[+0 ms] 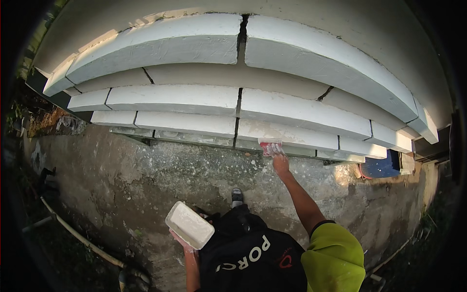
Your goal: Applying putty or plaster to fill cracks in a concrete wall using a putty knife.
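My right hand (pixel 276 150) grips a red-handled putty knife (pixel 267 143) whose wide pale blade lies against the lower edge of a white stepped wall ledge (pixel 292 137). A damp-looking beige patch (pixel 268 131) of filler shows on the ledge just above the blade. White material coats the fingers. My left hand (pixel 182 241) holds a white rectangular plastic tub (pixel 189 225) from beneath and beside it, tilted, with white paste smeared inside. Dark vertical grooves (pixel 239 102) divide the ledges into blocks.
Stained concrete ground (pixel 182 171) with white spatters lies below the ledges. One of my shoes (pixel 237 195) stands on it. A blue container (pixel 381 164) sits under the ledges at the right. Pipes (pixel 84 239) run along the lower left, near dark plants.
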The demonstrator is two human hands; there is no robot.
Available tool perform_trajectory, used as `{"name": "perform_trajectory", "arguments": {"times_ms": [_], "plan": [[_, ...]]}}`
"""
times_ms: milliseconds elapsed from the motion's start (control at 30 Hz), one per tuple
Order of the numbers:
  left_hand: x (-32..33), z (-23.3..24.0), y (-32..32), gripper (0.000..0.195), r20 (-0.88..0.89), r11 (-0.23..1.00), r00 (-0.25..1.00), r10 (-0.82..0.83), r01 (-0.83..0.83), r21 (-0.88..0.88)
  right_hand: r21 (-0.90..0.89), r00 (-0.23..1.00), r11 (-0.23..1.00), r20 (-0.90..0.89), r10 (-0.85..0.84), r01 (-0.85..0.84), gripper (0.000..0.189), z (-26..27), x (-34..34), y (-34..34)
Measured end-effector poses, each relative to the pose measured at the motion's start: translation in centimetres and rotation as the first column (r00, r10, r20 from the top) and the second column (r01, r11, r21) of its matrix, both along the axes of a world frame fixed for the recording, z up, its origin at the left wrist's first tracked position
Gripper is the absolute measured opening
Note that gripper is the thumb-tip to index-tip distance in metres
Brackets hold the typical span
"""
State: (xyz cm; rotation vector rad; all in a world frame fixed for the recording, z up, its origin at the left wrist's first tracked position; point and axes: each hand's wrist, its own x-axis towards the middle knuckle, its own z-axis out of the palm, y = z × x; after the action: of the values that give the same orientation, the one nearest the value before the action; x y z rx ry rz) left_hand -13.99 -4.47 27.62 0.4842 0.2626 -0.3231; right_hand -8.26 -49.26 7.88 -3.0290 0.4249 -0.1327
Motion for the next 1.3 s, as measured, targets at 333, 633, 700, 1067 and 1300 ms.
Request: {"name": "perform_trajectory", "arguments": {"times_ms": [333, 633, 700, 1067, 1300], "plan": [[0.3, -3.0, 2.2, 0.085, 0.009, 0.995, 0.999, 0.034, -0.035, 0.088, 0.104, 0.949, 0.947, -0.123, -0.29, 0.303, 0.028, 1.8, 1.4, -2.6], [2.3, -1.9, 2.0, 0.09, 0.13, 0.991, 0.99, -0.048, 0.064, -0.121, 0.519, 0.98, 0.831, -0.093, -0.178, 0.2, 0.034, 8.8, -1.7, 9.6], [2.8, -4.0, 2.7, 0.089, 0.01, 0.994, 0.998, -0.068, 0.068, -0.083, 0.68, 0.987, 0.727, 0.028, -0.159, 0.098, 0.037, 11.2, -2.0, 11.0], [9.2, 0.6, 6.6, 0.082, 0.136, 0.913, 0.939, -0.315, 0.339, -0.227, 0.961, 0.935, 0.276, 0.125, -0.331, -0.03, 0.031, 16.7, -3.6, 21.6], [10.7, -6.5, 15.9, 0.076, 0.026, 0.907, 0.94, -0.34, 0.335, -0.254, 0.967, 0.917, 0.247, 0.15, -0.37, -0.058, 0.047, 19.8, -2.2, 32.4]]}}
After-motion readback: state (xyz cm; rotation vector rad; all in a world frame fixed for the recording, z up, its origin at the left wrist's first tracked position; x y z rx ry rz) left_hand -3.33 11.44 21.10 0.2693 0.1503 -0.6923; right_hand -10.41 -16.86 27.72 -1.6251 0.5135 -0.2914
